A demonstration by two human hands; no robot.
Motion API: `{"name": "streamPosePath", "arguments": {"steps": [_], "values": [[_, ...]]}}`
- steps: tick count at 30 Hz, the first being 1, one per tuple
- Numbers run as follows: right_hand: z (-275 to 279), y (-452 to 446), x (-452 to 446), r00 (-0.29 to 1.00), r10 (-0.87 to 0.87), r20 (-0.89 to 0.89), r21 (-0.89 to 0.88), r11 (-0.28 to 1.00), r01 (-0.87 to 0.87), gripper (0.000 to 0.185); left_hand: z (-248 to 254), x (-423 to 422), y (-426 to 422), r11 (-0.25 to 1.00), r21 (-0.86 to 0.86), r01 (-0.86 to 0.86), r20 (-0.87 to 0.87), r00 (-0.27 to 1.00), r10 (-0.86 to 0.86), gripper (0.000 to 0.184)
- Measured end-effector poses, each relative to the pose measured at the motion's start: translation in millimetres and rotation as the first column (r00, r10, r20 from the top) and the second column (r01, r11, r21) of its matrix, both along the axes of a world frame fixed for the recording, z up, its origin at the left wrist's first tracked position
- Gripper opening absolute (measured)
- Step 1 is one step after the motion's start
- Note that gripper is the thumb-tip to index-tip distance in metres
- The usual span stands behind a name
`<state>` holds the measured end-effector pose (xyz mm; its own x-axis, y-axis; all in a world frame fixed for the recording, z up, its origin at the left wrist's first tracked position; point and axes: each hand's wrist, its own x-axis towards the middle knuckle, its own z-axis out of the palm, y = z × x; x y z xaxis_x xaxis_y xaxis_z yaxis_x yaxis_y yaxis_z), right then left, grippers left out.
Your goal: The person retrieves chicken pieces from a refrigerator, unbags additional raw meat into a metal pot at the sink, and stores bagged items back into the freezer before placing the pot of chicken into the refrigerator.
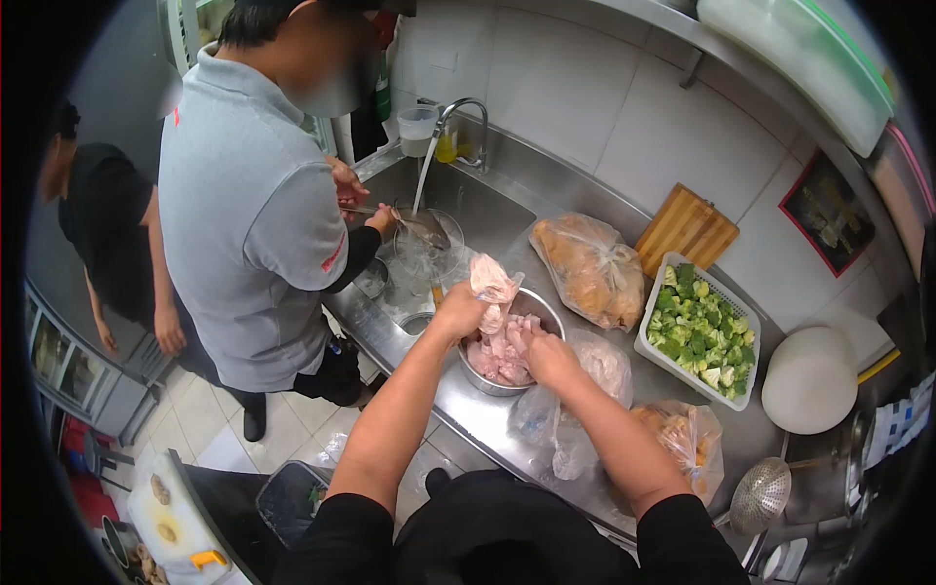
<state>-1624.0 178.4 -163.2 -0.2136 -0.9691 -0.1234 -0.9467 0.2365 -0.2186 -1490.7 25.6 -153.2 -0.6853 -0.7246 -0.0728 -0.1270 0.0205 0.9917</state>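
A steel bowl (502, 388) holding pale pink chunks of raw meat (499, 353) stands on the counter in front of me. My left hand (462, 310) is closed around a clear plastic bag (492, 281) with more pale meat in it, raised over the bowl's far left rim. Inside the bowl's right side, my right hand (548, 355) has its fingers curled down on the meat; the fingertips are partly hidden. Just right of the bowl lies another clear plastic bag (595, 363) with pale contents, beneath my right forearm.
At the sink (502, 200) on the left, a co-worker (249, 224) rinses a utensil under the running tap (458, 105). Bagged orange-brown food (590, 268), a broccoli basket (700, 331), a cutting board (686, 232) and a strainer (760, 495) are to the right. Another person (107, 214) stands far left.
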Motion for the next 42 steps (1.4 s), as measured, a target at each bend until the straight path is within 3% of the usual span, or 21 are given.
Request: {"name": "streamPosePath", "arguments": {"steps": [3,6,8,9,10,14,16,19,21,22,23,24,25,28,29,31,35,37,38,39,42], "values": [[-39,-15,3,0.985,-0.071,-0.154,0.097,0.991,0.087,0.039,2,9,6,0.991,-0.13,0.001,-0.092,0.996,-0.014,0.023],[-30,-29,0,0.952,0.13,-0.277,0.255,0.965,-0.057,0.021,-9,32,17,0.945,-0.313,-0.091,-0.146,0.988,0.047,0.031],[-46,-39,-12,0.912,0.198,-0.36,0.238,0.964,-0.115,0.02,-6,56,30,0.944,-0.311,-0.114,-0.311,0.95,0.012,0.027],[-7,-32,14,0.977,0.139,-0.162,0.082,0.988,-0.127,0.021,-6,72,40,0.957,-0.239,-0.163,-0.343,0.936,0.074,0.026],[-42,-40,-19,0.982,0.157,-0.104,0.058,0.987,-0.151,0.024,-6,89,50,0.93,-0.265,-0.256,-0.324,0.932,0.164,0.025],[-32,-44,-25,0.905,0.355,-0.235,0.008,0.932,-0.364,0.017,-18,191,106,0.87,-0.188,-0.457,-0.248,0.879,0.408,0.025],[-38,-44,-32,0.845,0.428,-0.322,0.025,0.896,-0.444,0.017,-60,242,132,0.783,-0.316,-0.536,-0.263,0.842,0.471,0.027],[-23,-47,-20,0.85,0.416,-0.323,0.08,0.907,-0.414,0.021,-65,327,193,0.756,-0.181,-0.63,0.111,0.75,0.652,0.032],[4,-41,1,0.913,0.338,-0.228,0.222,0.931,-0.289,0.029,-96,376,220,0.66,-0.159,-0.734,0.172,0.638,0.751,0.037],[3,-35,0,0.923,0.344,-0.17,0.08,0.939,-0.335,0.033,-105,401,233,0.603,-0.306,-0.736,0.261,0.544,0.797,0.037],[9,-26,-7,0.931,0.338,-0.135,-0.068,0.935,-0.349,0.038,-113,423,242,0.616,-0.33,-0.715,0.394,0.489,0.778,0.04],[29,-23,-3,0.958,0.286,-0.012,0.007,0.958,-0.286,0.042,-142,453,246,0.662,-0.252,-0.706,0.428,0.532,0.731,0.044],[41,-19,-8,0.943,0.298,-0.147,0.005,0.954,-0.301,0.039,-159,475,252,0.754,-0.4,-0.521,0.531,0.539,0.654,0.051],[66,0,-30,0.975,0.192,0.109,0.067,0.978,-0.2,0.029,-194,494,249,0.65,-0.263,-0.713,0.709,0.314,0.631,0.072],[71,10,-33,0.96,0.158,0.233,0.115,0.975,-0.188,0.026,-173,467,235,0.651,-0.176,-0.738,0.674,0.391,0.627,0.068],[84,36,-26,0.894,0.016,0.448,0.317,0.932,-0.175,0.018,-131,403,201,0.755,-0.164,-0.635,0.499,0.607,0.618,0.056],[47,80,-27,0.906,0.158,0.392,0.522,0.773,-0.361,0.027,-43,230,162,0.973,-0.164,-0.16,0.103,0.979,0.178,0.027],[-7,105,-34,0.905,0.332,0.268,0.289,0.868,-0.404,0.029,-15,141,167,0.935,-0.309,0.173,-0.045,0.979,-0.197,0.021],[-6,107,-27,0.967,0.17,0.19,0.362,0.903,-0.23,0.03,2,98,177,0.893,-0.316,0.32,-0.168,0.908,-0.385,0.019],[-5,106,-20,0.994,0.009,0.105,0.42,0.906,-0.053,0.03,18,65,182,0.791,-0.228,0.568,-0.006,0.811,-0.585,0.023],[-17,105,-44,0.91,-0.413,0.031,0.385,0.845,0.37,0.029,8,-22,192,0.614,-0.347,0.709,0.268,0.702,-0.66,0.032]]}}
